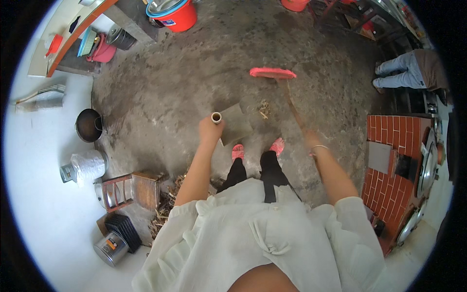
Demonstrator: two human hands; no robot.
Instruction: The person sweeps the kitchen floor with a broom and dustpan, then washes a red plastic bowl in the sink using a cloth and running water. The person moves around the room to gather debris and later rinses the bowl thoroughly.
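Note:
My left hand (pixel 210 130) is closed round the upright handle (pixel 216 117) of a dustpan, whose hollow top end faces me. Below it the flat dustpan pan (pixel 238 124) rests on the floor. My right hand (pixel 312 139) grips the long stick of a broom (pixel 290 104), slightly blurred. The broom's pink head (pixel 273 73) lies farther out, beyond a small heap of straw-like debris (pixel 263 108). That heap sits to the right of the pan, apart from it, on the stained concrete floor (pixel 175 84).
A red-brick stove (pixel 388 160) stands at the right, with a person in jeans (pixel 405 70) bending beyond it. At the left are a wok (pixel 89 125), a wrapped gas cylinder (pixel 87 166) and a wooden chair (pixel 144 188). Firewood (pixel 164 208) lies near my left side; a red bucket (pixel 178 18) stands ahead.

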